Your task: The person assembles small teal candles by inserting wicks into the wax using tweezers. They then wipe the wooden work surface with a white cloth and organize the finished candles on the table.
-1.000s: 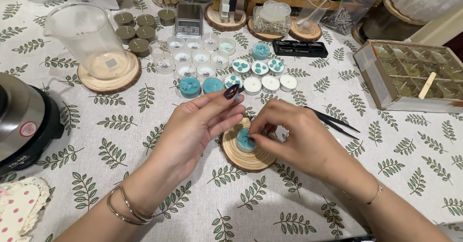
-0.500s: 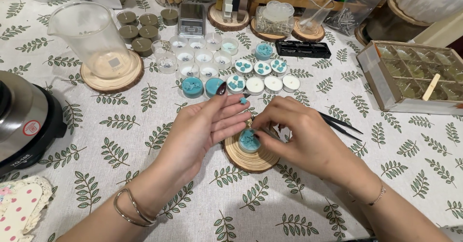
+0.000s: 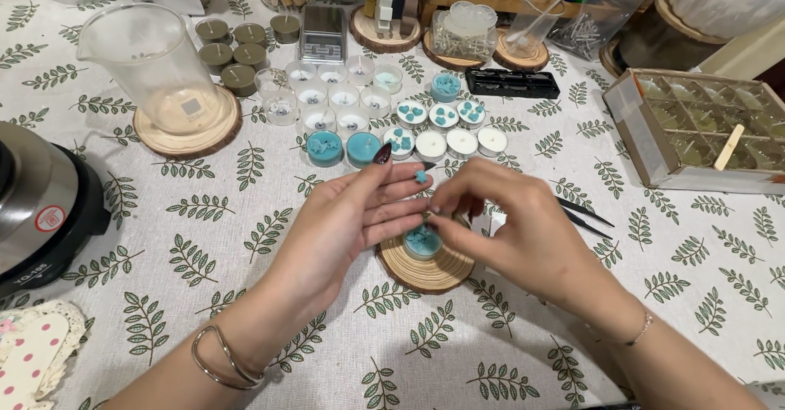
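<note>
Here, at the far left, a black pot (image 3: 41, 206) sits on the desk (image 3: 245, 312), with a clear measuring jug (image 3: 159, 67) on a wooden coaster beyond it. Nearer the middle, the left hand (image 3: 352, 222) lies open, palm up, a tiny teal wax piece (image 3: 421, 177) resting on its fingertips. Just below stands the teal tealight (image 3: 423, 242) on a round wooden slice (image 3: 425, 264). The right hand (image 3: 515, 226) pinches its grip over the candle; what it holds is hidden. Placing well likely means steady wrists and a light touch. Black tweezers (image 3: 585, 214) lie right.
</note>
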